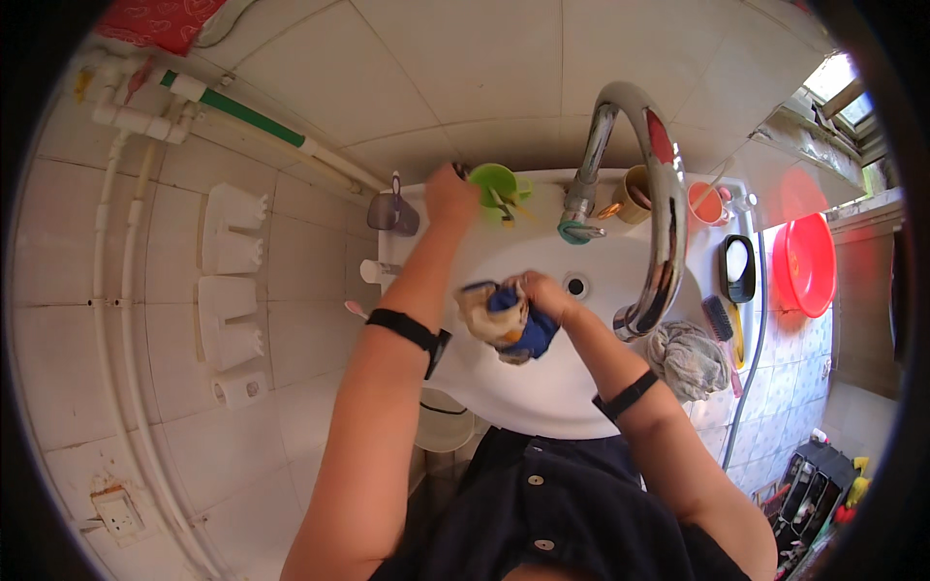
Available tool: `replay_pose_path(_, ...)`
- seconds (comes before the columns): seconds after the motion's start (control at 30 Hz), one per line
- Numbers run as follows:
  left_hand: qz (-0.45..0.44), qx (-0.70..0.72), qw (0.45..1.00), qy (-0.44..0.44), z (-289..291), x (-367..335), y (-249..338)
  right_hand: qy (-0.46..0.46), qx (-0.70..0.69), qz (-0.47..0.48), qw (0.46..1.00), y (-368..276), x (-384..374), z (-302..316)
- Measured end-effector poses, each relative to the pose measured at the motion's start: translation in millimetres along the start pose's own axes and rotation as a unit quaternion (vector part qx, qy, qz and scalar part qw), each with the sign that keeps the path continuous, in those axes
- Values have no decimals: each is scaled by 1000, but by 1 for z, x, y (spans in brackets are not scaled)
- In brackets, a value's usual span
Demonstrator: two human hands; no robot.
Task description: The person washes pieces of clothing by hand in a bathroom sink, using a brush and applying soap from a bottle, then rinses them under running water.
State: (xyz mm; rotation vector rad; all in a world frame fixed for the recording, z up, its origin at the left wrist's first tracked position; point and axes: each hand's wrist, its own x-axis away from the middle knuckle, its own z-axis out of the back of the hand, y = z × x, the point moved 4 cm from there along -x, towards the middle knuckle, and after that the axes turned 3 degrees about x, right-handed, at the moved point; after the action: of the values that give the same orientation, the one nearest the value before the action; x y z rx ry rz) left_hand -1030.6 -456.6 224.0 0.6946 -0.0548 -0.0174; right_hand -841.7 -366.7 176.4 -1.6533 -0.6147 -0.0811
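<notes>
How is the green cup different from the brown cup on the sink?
The green cup is bright green and sits left of the tap; the brown cup is dull brown and sits right of it. The left hand is right beside the green cup; no hand is near the brown one. Both stand on the sink's back rim.

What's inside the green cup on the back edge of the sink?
The green cup holds a few thin sticks, perhaps toothbrushes. The left hand beside it covers part of its rim; its bottom cannot be seen.
</notes>
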Motion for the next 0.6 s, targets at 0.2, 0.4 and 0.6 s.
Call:
replay_pose_path(0.2,-25,-30,999,28,91,-27,19,366,177,193,893,-34,-63,57)
replay_pose_path(0.4,-30,73,995,62,145,-14,15,469,487,164,719,-68,-55,-30)
replay_pose_path(0.6,33,141,989,2,150,10,31,384,636,32,668,-47,-106,-22)
